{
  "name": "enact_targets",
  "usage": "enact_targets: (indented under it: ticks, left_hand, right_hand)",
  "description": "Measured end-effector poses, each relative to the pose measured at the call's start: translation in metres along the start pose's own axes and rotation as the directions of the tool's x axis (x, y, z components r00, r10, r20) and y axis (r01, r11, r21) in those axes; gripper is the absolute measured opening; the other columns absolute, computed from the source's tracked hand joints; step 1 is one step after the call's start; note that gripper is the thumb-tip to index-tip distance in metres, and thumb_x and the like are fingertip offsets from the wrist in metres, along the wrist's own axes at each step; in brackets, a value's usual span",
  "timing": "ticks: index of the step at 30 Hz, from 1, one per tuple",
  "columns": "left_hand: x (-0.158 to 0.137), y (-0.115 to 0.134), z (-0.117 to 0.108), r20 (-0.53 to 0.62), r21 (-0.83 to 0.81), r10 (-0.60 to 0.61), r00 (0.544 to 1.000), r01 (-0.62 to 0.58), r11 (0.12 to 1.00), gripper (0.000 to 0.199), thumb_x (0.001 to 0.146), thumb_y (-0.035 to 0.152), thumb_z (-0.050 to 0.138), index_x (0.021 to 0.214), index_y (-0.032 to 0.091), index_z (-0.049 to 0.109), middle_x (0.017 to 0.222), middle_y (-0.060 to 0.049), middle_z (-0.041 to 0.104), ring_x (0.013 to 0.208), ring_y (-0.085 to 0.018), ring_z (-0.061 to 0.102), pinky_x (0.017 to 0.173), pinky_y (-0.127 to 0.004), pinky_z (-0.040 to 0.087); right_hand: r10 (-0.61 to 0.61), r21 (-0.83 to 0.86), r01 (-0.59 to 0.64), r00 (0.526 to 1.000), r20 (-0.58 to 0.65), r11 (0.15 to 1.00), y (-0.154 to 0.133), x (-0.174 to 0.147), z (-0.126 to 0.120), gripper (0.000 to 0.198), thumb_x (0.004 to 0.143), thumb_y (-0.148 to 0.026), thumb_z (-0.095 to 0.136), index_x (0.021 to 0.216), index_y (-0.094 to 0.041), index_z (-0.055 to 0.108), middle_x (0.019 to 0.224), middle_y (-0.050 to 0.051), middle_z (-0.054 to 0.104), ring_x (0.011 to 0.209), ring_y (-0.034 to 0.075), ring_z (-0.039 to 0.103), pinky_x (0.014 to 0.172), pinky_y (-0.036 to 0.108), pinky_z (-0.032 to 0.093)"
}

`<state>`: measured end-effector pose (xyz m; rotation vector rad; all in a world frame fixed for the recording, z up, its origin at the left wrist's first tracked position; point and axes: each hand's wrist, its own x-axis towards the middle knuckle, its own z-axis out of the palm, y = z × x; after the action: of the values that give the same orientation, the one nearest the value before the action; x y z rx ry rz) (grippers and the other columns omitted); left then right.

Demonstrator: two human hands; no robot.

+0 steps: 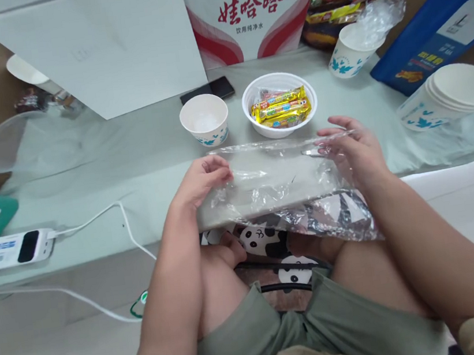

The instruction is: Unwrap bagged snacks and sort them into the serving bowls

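A clear, wrinkled plastic bag point(281, 180) stretches between my two hands over the table's front edge, and its lower part hangs above my lap. My left hand point(207, 182) pinches the bag's left side between thumb and fingers. At the right side, my right hand point(353, 147) grips the bag with fingers partly bent. A small shiny silver piece point(313, 152) shows by the right fingertips; its kind cannot be made out. Just beyond the bag stand a paper cup point(204, 120) and a white bowl point(283, 128) with yellow-wrapped snack sticks point(282, 107).
Behind the cup lies a black phone point(212, 89). White boxes point(253, 35) line the back. At right are stacked paper cups point(449, 97), a blue box point(431, 29) and a cup with plastic point(349, 52). A white power bank point(15, 250) with a cable lies at left.
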<state>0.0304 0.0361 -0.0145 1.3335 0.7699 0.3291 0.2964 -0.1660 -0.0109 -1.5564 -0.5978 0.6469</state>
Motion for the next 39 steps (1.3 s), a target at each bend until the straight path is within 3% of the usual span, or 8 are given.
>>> enact_targets:
  ticks: [3, 7, 13, 20, 25, 33, 36, 39]
  left_hand:
    - [0.008, -0.004, 0.004, -0.184, -0.05, 0.189, 0.964, -0.202, 0.978, 0.027, 0.068, 0.032, 0.084, 0.081, 0.019, 0.064, 0.08, 0.0, 0.072, 0.069, -0.013, 0.07, 0.066, -0.025, 0.056]
    - [0.014, -0.004, 0.003, -0.302, -0.102, 0.295, 0.906, -0.339, 0.935, 0.038, 0.066, 0.039, 0.088, 0.089, 0.021, 0.064, 0.089, -0.001, 0.074, 0.07, -0.013, 0.07, 0.069, -0.027, 0.059]
    - [0.005, -0.003, -0.006, -0.028, 0.083, 0.125, 0.992, -0.122, 0.989, 0.045, 0.06, 0.039, 0.091, 0.09, 0.018, 0.065, 0.083, -0.004, 0.075, 0.076, -0.019, 0.073, 0.068, -0.028, 0.057]
    - [0.012, -0.008, -0.008, -0.257, -0.009, 0.262, 0.93, -0.274, 0.962, 0.045, 0.078, 0.054, 0.076, 0.106, 0.027, 0.053, 0.081, 0.0, 0.072, 0.072, -0.019, 0.074, 0.062, -0.028, 0.055]
    - [0.006, -0.002, -0.005, -0.08, -0.023, 0.166, 0.983, -0.168, 0.985, 0.066, 0.061, 0.034, 0.092, 0.114, 0.025, 0.054, 0.081, -0.001, 0.073, 0.076, -0.02, 0.075, 0.071, -0.03, 0.059]
    - [0.007, 0.001, -0.009, -0.199, -0.163, 0.172, 0.965, -0.206, 0.965, 0.045, 0.066, 0.039, 0.09, 0.094, 0.026, 0.056, 0.088, 0.001, 0.075, 0.07, -0.013, 0.072, 0.066, -0.023, 0.057]
    - [0.008, 0.001, -0.01, -0.182, -0.167, 0.097, 0.979, -0.128, 0.978, 0.035, 0.077, 0.036, 0.083, 0.099, 0.027, 0.056, 0.082, 0.001, 0.074, 0.07, -0.015, 0.073, 0.063, -0.024, 0.056]
    - [0.009, 0.001, -0.01, -0.171, -0.128, 0.043, 0.984, -0.065, 0.99, 0.031, 0.082, 0.031, 0.076, 0.105, 0.029, 0.055, 0.072, 0.003, 0.069, 0.064, -0.016, 0.071, 0.061, -0.026, 0.056]
  right_hand:
    - [0.09, 0.066, -0.094, 0.993, 0.071, 0.993, -0.003, -0.007, 0.002, 0.04, 0.071, -0.042, 0.08, 0.106, -0.029, 0.066, 0.114, 0.008, 0.075, 0.105, 0.028, 0.073, 0.085, 0.044, 0.063]
    - [0.189, -0.133, -0.168, 0.969, 0.16, 0.977, -0.01, -0.019, 0.011, 0.033, 0.063, -0.037, 0.086, 0.089, -0.023, 0.07, 0.098, 0.006, 0.077, 0.084, 0.023, 0.072, 0.079, 0.039, 0.061]
    - [0.026, -0.126, -0.026, 1.0, -0.006, 0.992, -0.016, -0.02, 0.013, 0.017, 0.077, -0.036, 0.075, 0.085, -0.026, 0.063, 0.073, 0.0, 0.071, 0.061, 0.016, 0.065, 0.059, 0.031, 0.056]
    - [0.077, -0.129, -0.074, 0.997, 0.019, 0.989, -0.01, -0.011, 0.005, 0.026, 0.081, -0.047, 0.07, 0.098, -0.028, 0.063, 0.047, -0.007, 0.051, 0.039, 0.013, 0.048, 0.044, 0.028, 0.04]
    - [0.095, -0.051, -0.093, 0.995, 0.031, 0.994, -0.004, -0.001, -0.004, 0.035, 0.075, -0.053, 0.07, 0.1, -0.031, 0.058, 0.055, -0.006, 0.053, 0.044, 0.015, 0.052, 0.046, 0.03, 0.041]
    - [0.142, 0.083, -0.149, 0.986, 0.084, 0.985, -0.008, 0.001, -0.009, 0.031, 0.064, -0.041, 0.077, 0.078, -0.027, 0.054, 0.074, -0.001, 0.065, 0.053, 0.014, 0.057, 0.049, 0.029, 0.046]
    - [0.135, 0.045, -0.141, 0.982, 0.129, 0.989, -0.006, -0.001, -0.009, 0.033, 0.068, -0.039, 0.077, 0.095, -0.03, 0.061, 0.082, -0.001, 0.067, 0.059, 0.014, 0.062, 0.053, 0.029, 0.05]
    - [-0.022, -0.161, 0.043, 0.991, 0.131, 0.986, 0.001, -0.003, -0.008, 0.057, 0.072, -0.042, 0.078, 0.124, -0.034, 0.057, 0.104, 0.003, 0.068, 0.08, 0.021, 0.069, 0.066, 0.035, 0.057]
